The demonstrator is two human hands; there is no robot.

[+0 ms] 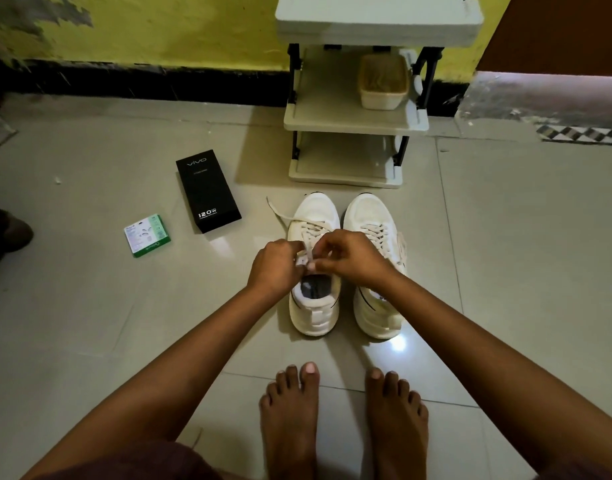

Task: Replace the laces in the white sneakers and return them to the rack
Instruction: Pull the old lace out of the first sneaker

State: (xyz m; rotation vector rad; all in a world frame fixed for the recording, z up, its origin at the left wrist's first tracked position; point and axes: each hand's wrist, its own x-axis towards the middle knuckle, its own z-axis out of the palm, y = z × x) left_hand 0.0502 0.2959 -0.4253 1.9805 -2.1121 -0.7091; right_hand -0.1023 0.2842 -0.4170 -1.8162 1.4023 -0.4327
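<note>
Item: pair of white sneakers on tiled floor before the shoe rack (356, 123). Left sneaker (313, 271) and right sneaker (375, 265) stand parallel, long axes running away from the person, toes toward the rack. Left hand (275, 266) and right hand (349, 258) both pinch the lace (283, 216) at the upper eyelets. Advice: keep lace flat, tension even.

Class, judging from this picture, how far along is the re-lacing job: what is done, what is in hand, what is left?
Done: the right sneaker looks laced. In hand: the left hand and right hand pinch the lace at the top of the left sneaker; one end trails loose. Left: finish it, then put both on the rack.
</note>
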